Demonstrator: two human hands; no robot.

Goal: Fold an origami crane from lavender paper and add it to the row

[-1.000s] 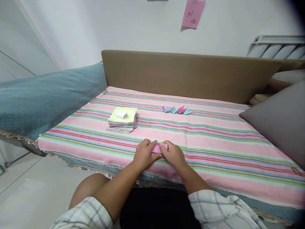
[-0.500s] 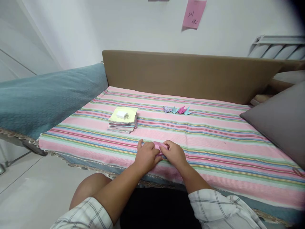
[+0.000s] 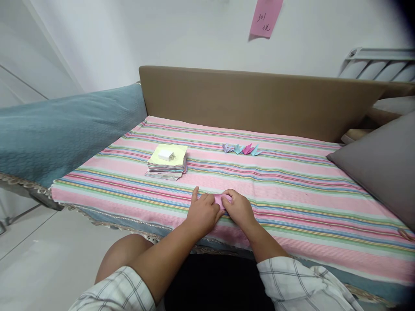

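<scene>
A small folded piece of pink paper (image 3: 222, 200) lies between my hands near the front of the striped cloth. My left hand (image 3: 203, 214) grips its left side, index finger stretched forward and the other fingers bent. On the right side, my right hand (image 3: 238, 208) pinches the paper between thumb and fingers. Part of the paper is hidden under the fingers. Beyond my hands, several folded paper cranes (image 3: 241, 149) in lilac, light blue and deep pink stand in a row.
To the left is a stack of square paper (image 3: 167, 168) with a white box (image 3: 166, 155) on top. A grey cushion (image 3: 382, 164) lies at the right. The brown backrest (image 3: 259, 103) and blue-covered armrest (image 3: 74, 125) border the striped cloth (image 3: 292, 198).
My left hand has shifted slightly right, its raised finger stretched further. More of the pink paper's flat face shows between my hands. The stack and cranes have not moved.
</scene>
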